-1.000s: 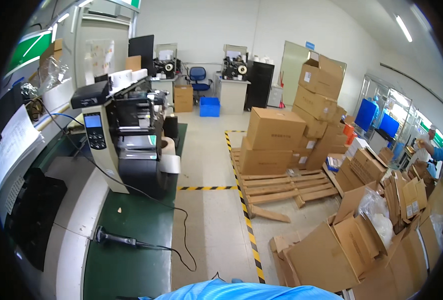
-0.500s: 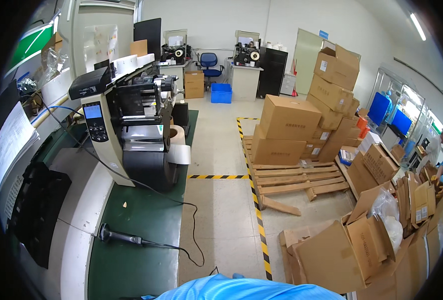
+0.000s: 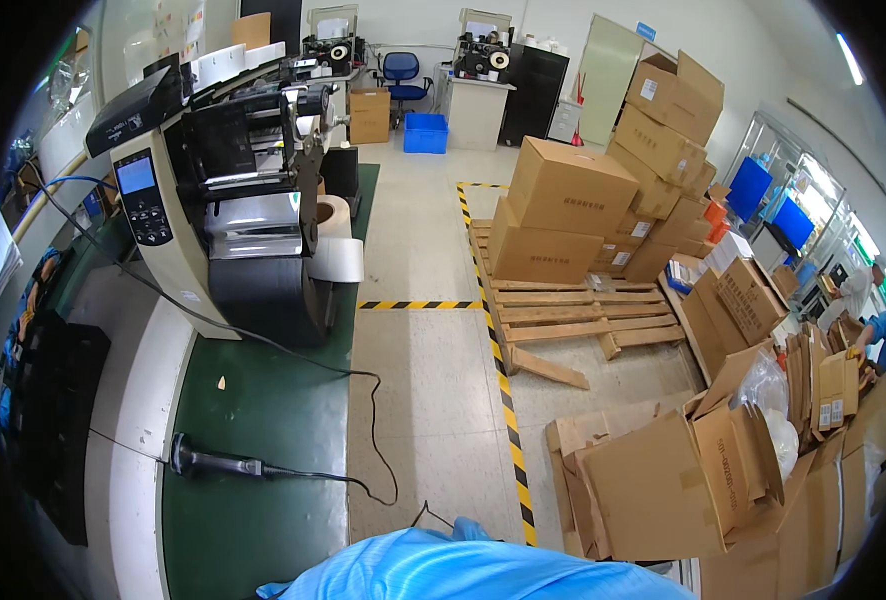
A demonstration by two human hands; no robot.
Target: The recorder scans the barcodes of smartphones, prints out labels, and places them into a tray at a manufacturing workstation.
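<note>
In the head view, neither the left hand nor the right hand is visible, so I cannot tell if their fingers are wide, narrow or holding something. At the lower edge there is only the person's blue clothing [image 3: 463, 570], and it reaches a little higher than half a second ago.

The black handheld scanner [image 3: 228, 465] lies on the green tabletop [image 3: 253, 535], on the near part and toward the left. Its cable [image 3: 313, 474] goes off to the right, over the table edge. The scanner rests in the same place on the table as before.

The whole scene sits higher in the picture now. The label printer [image 3: 248, 225], with its white roll [image 3: 335, 258], has shifted up and left, and the stacked cartons [image 3: 573, 195] on the wooden pallet [image 3: 563, 314] have also gone up. The paper sheets [image 3: 1, 262] at the left rim show less than before. At the far right, a co-worker's blue sleeve [image 3: 881, 328] shows more than in the earlier frame.
</note>
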